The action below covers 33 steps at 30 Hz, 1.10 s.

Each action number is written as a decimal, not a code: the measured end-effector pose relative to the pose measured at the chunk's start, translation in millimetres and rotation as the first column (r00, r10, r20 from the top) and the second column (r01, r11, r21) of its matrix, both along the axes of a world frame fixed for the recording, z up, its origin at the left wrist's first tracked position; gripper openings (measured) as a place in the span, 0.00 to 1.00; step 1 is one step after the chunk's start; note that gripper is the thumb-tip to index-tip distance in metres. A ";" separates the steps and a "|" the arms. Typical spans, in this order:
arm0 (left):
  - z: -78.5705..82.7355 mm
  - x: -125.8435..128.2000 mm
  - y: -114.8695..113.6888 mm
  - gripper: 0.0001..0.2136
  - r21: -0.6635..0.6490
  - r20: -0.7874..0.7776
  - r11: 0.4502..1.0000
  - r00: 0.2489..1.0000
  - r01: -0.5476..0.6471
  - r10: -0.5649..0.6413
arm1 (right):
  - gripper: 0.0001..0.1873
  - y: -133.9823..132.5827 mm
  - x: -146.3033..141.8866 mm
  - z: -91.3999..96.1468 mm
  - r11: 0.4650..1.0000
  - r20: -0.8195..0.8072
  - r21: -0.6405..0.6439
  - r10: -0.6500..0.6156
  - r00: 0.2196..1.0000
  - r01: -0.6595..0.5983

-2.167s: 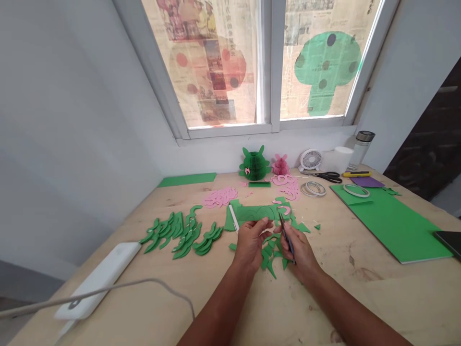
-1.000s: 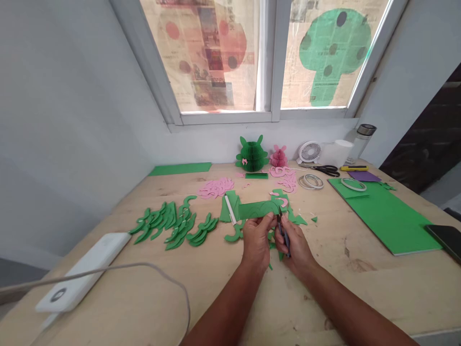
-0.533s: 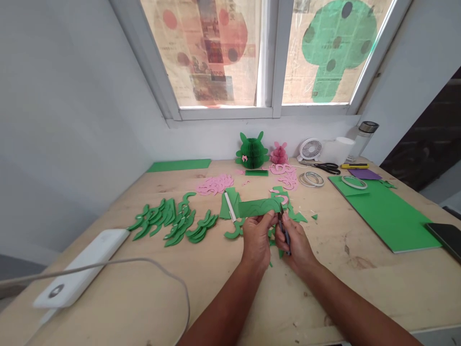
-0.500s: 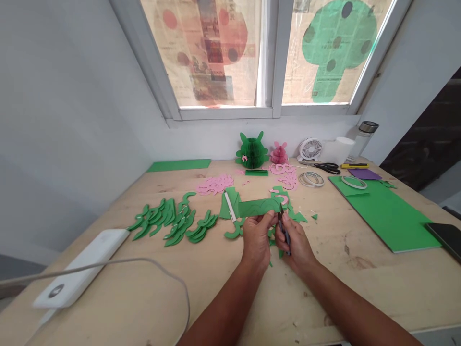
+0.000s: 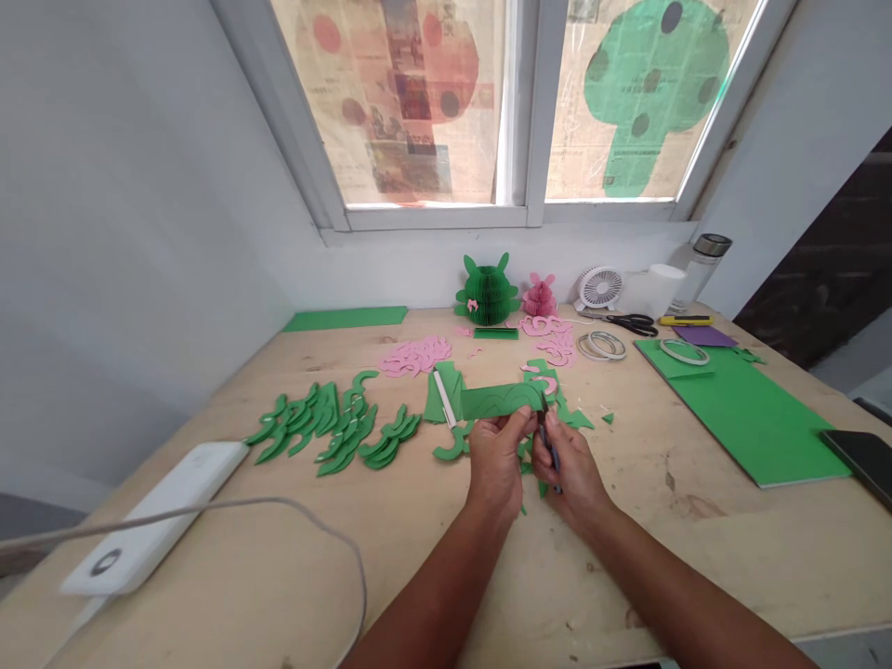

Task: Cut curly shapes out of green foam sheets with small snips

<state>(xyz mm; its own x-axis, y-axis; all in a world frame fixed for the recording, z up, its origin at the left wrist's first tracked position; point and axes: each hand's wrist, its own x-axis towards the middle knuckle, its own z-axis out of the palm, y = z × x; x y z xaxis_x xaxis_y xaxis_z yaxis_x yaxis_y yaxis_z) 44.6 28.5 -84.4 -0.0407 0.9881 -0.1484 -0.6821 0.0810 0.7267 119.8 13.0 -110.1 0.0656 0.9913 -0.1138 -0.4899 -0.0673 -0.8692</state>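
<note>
My left hand (image 5: 496, 462) pinches the near edge of a green paper strip (image 5: 498, 400) marked with curved outlines. My right hand (image 5: 571, 474) is closed round small dark scissors (image 5: 547, 437), whose tip touches the strip's right end. Green offcuts (image 5: 535, 465) lie on the wooden table (image 5: 446, 557) under and between both hands. A cut green curved piece (image 5: 452, 446) lies just left of my left hand.
Rows of green cut shapes (image 5: 334, 432) lie to the left, pink cut shapes (image 5: 416, 356) behind. A white power bank (image 5: 150, 516) with cable sits near left. Green sheets (image 5: 745, 413), tape rolls (image 5: 603, 345), black scissors (image 5: 631, 323), a fan (image 5: 599, 287) and a phone (image 5: 864, 455) are on the right.
Both hands lifted the strip a little off the table and drew closer together. The scissors stay at the strip's right end. One green curved piece now lies left of my left hand.
</note>
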 end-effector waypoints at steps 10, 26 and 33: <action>0.8 0.8 -0.5 0.06 -0.008 0.001 1.000 1.000 -0.009 0.009 | 0.30 -1.3 -0.5 1.2 1.000 0.016 -0.003 -0.005 1.000 0.005; 0.7 0.2 -0.4 0.06 -0.007 -0.003 1.000 1.000 -0.012 0.012 | 0.30 -1.3 -1.1 4.3 1.000 0.046 0.000 -0.012 0.999 0.012; 0.3 -0.1 -0.1 0.06 -0.010 -0.009 1.000 1.000 -0.002 0.002 | 0.31 -2.0 -1.0 5.0 1.000 0.057 0.006 -0.011 0.998 0.011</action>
